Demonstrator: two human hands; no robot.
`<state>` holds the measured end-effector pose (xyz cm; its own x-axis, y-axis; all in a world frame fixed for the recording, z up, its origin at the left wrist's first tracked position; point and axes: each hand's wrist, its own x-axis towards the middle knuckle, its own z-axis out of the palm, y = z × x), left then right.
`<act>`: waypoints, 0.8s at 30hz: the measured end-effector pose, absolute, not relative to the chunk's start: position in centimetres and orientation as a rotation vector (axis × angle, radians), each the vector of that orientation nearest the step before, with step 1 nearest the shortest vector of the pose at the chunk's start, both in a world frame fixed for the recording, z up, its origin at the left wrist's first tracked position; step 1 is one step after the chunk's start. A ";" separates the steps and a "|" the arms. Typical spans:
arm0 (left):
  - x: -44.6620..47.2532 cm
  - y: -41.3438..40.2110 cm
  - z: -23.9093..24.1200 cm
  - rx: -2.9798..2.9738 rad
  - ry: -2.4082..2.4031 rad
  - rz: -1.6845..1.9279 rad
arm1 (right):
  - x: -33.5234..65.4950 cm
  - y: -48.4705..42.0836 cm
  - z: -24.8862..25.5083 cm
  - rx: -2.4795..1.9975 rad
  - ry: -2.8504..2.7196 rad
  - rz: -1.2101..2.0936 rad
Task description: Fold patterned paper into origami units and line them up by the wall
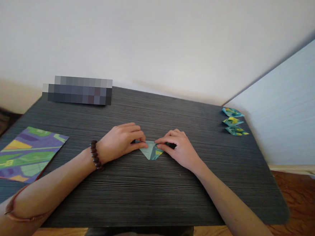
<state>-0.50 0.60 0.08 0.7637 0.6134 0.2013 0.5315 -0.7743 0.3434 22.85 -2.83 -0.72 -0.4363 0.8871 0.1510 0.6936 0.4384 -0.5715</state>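
Note:
A small folded piece of patterned paper (pixel 151 152), pale green with darker bands and a bit of yellow, lies low over the middle of the dark table. Its visible part narrows to a blunt point towards me. My left hand (pixel 125 139), with a dark beaded bracelet at the wrist, pinches the paper's left corner between thumb and fingers. On the opposite side, my right hand (pixel 178 148) pinches the right corner the same way. Fingers cover both ends of the paper, so its outer corners are hidden.
Flat purple, green and yellow patterned paper (pixel 27 155) lies at the table's left, beside my left forearm. Several folded paper pieces (pixel 234 122) sit in a column at the back right. A blurred-out object (pixel 78 91) stands at the back left. The wall (pixel 157 42) borders the dark table (pixel 146 196).

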 end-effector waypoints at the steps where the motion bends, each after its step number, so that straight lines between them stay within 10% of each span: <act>1: -0.6 0.6 0.1 2.697 0.897 0.449 | 22.9 -2.8 -0.8 -1.337 -2.262 0.594; 24: -0.6 0.2 -0.2 2.674 0.825 0.477 | 22.5 -3.6 -1.1 -1.238 -2.337 0.311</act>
